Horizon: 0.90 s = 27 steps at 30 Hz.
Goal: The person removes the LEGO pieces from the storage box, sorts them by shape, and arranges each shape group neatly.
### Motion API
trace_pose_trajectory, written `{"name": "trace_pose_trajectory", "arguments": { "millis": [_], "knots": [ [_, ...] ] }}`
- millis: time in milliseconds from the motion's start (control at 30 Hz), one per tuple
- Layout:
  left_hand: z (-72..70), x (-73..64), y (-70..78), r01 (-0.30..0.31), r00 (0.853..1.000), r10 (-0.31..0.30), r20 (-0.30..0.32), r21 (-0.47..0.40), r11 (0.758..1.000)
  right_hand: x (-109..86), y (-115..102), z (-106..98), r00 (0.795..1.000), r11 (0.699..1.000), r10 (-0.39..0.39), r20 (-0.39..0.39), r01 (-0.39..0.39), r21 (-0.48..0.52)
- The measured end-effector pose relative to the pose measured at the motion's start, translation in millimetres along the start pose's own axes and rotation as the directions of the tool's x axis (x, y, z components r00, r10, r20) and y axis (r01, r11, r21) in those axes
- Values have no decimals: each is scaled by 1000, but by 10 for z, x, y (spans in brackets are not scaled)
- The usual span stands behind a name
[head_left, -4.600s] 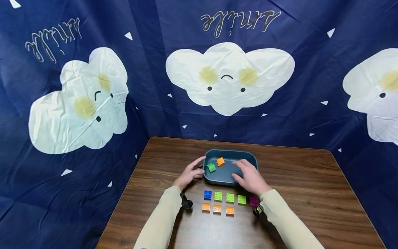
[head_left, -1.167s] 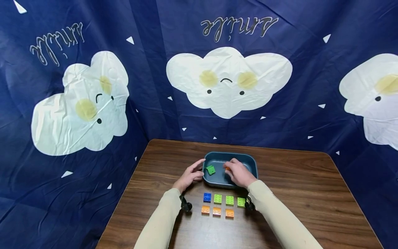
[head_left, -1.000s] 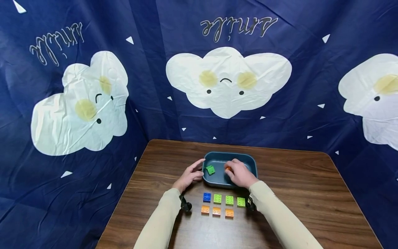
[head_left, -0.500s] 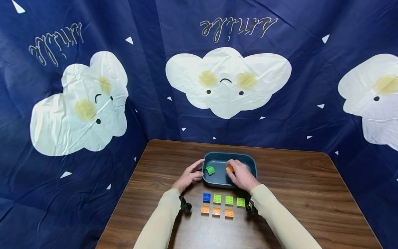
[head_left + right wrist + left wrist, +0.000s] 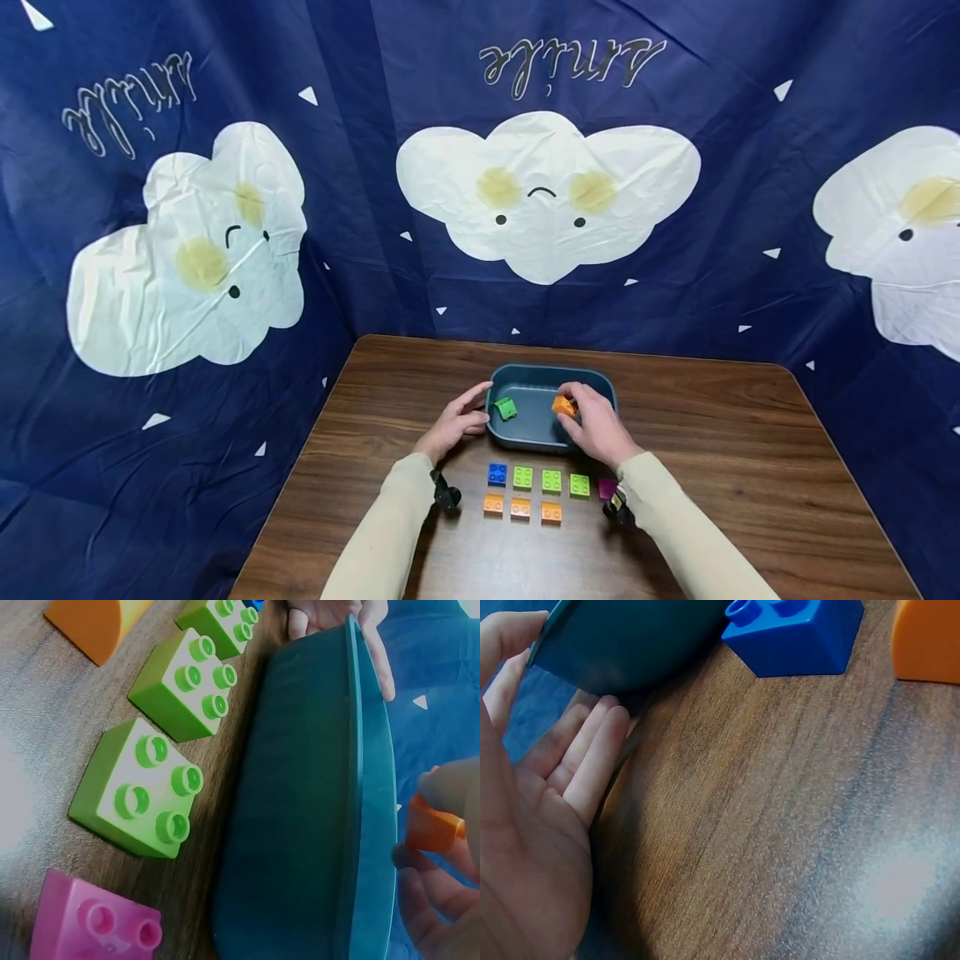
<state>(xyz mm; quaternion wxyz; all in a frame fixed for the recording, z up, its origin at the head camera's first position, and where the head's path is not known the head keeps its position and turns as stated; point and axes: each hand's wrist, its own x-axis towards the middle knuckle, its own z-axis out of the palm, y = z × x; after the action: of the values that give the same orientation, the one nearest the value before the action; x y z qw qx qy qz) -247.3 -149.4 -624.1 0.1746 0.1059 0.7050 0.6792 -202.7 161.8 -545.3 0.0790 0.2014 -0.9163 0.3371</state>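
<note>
My right hand [image 5: 600, 428] pinches an orange toy building block [image 5: 564, 406] between thumb and fingers, over the right half of a dark teal tray [image 5: 517, 442]. In the right wrist view the same orange block [image 5: 433, 826] shows above the tray's long rim, partly covered by fingers. My left hand [image 5: 455, 423] rests at the tray's left end, its fingers extended. The left wrist view has a fingertip of that left hand [image 5: 540, 787] on the rim, the other fingers beside the tray wall. A green block [image 5: 506, 408] lies tilted in the tray's left part.
Before the tray stand a blue block [image 5: 497, 474], several lime green blocks [image 5: 551, 481] and a magenta block [image 5: 607, 488] partly behind the right wrist's camera. A nearer row holds three orange blocks [image 5: 521, 509]. A dark blue cloth [image 5: 360, 208] hangs behind the wooden table [image 5: 712, 433].
The orange block, lying loose beside the green one at first, is now in my right hand, which has shifted right within the tray. My left hand and the green block stay in place.
</note>
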Motion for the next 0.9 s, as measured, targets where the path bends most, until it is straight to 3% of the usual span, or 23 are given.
{"name": "trace_pose_trajectory", "arguments": {
  "millis": [200,633,900],
  "knots": [
    [-2,-22,13,0,1000,0,8,1,1000,-111,-9,-48,1000,1000,18,-20,-19,-13],
    [6,-23,10,-8,1000,8,21,7,1000,-490,-69,-125,991,995,-99,-91,100,8],
    [-2,-2,22,-7,1000,7,13,15,1000,-774,-162,-161,995,996,-70,-65,74,56]
  ]
}}
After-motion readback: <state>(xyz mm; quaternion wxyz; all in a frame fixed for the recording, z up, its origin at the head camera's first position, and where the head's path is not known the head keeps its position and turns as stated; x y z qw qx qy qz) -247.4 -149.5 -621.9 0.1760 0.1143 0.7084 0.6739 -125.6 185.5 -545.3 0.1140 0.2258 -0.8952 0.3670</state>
